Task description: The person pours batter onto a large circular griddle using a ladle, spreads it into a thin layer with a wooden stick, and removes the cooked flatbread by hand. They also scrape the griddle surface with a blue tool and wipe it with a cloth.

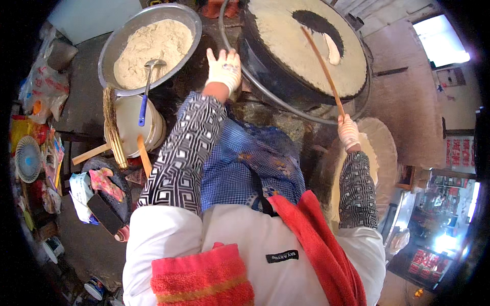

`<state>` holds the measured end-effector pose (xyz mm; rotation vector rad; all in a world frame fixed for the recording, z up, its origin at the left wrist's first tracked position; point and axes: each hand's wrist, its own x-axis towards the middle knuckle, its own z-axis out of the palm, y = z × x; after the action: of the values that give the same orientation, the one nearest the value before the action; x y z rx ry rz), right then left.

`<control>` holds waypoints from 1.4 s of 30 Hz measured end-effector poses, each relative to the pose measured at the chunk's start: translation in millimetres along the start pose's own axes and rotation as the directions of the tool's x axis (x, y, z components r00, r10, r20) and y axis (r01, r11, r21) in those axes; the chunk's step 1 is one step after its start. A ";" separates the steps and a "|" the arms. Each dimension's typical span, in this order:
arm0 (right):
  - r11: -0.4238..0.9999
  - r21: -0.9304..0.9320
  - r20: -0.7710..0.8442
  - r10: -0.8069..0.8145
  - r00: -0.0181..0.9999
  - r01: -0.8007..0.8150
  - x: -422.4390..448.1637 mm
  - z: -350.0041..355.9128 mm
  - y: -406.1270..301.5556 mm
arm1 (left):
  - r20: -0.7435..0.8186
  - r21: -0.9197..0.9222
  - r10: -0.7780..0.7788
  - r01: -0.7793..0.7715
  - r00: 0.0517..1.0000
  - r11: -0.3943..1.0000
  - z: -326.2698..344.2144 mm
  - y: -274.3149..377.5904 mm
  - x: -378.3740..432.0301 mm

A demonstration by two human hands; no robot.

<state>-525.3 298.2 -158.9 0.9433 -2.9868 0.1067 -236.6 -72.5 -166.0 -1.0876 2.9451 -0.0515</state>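
My right hand (348,130), in a pale glove, grips a long, thin wooden stick (323,69). Its far end reaches over the large round griddle (264,72), whose top carries a thin, pale layer of batter (283,42). A dark crescent of bare griddle (325,23) shows beyond the stick's tip, with a strip of thick, pale batter (332,49) along its inner edge. My left hand (225,70), also gloved, has its fingers apart and holds nothing. It is beside the curved metal rail (264,91) around the griddle; whether they touch I cannot tell.
Left of my left hand stands a wide metal basin (105,65) of batter or dough, with a blue-handled ladle (143,107) in it. Nearer are a white bucket (155,132) and a straw brush (111,126). A round flat tray (383,145) lies below my right forearm, holding pale sheets.
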 end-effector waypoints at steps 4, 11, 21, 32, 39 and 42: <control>0.989 -0.124 -0.056 0.079 0.995 -0.085 8.4 -6.2 9.5 | 0.115 0.076 -0.085 0.077 0.990 0.994 -10.3 -10.4 7.3; 0.985 -0.134 -0.038 0.107 0.994 -0.111 0.9 10.4 28.1 | -0.170 -0.136 0.362 -0.386 0.917 0.913 -14.0 95.3 -68.3; 0.989 -0.116 -0.039 0.091 0.995 -0.095 11.1 5.6 16.8 | -0.184 0.078 0.289 -0.279 0.939 0.957 12.4 57.2 -56.2; 0.992 -0.051 -0.106 0.109 0.988 -0.115 27.0 8.5 39.1 | -0.112 0.063 0.097 -0.090 0.989 0.994 -3.0 13.6 -14.5; 0.987 -0.154 -0.140 0.018 0.990 -0.040 13.8 6.1 20.3 | 0.023 0.081 -0.039 0.037 0.999 0.996 -14.2 -22.0 30.5; 0.989 -0.146 -0.077 0.022 0.997 -0.033 18.3 -11.4 10.9 | -0.016 0.069 -0.019 0.020 1.000 0.997 -17.2 -18.7 28.0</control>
<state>-546.7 297.3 -147.7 0.8627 -2.8923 -0.0756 -245.9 -104.3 -147.9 -1.1125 2.9216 -0.1602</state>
